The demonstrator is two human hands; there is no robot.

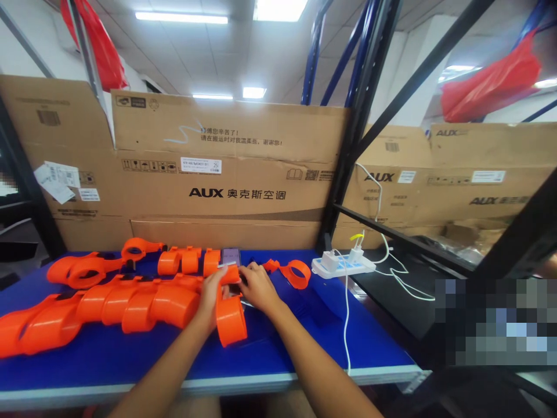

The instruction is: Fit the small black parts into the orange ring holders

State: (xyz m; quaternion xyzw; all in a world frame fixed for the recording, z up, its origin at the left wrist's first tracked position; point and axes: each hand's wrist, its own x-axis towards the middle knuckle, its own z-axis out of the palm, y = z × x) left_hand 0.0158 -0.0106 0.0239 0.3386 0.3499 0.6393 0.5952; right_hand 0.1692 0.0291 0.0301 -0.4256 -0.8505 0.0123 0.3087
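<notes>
My left hand [210, 297] is closed around an orange plastic ring piece [231, 322], whose wide open ring hangs down toward me. My right hand [260, 287] is close against the upper end of this piece. Its fingers are curled together at a dark spot there, and what they pinch is hidden. To the left lies a row of similar orange ring pieces [139, 305], some with black parts on top. Behind my hands are a few more orange rings [190, 260] and a phone-like flat device [231, 255]. Another orange ring piece [298, 274] lies right of my right hand.
A white power strip [364, 266] with plugs sits at the table's right side, its cable hanging over the front edge. Cardboard [243, 168] stands behind the blue tabletop [374, 337]. A black rack post [348, 157] rises at the back right.
</notes>
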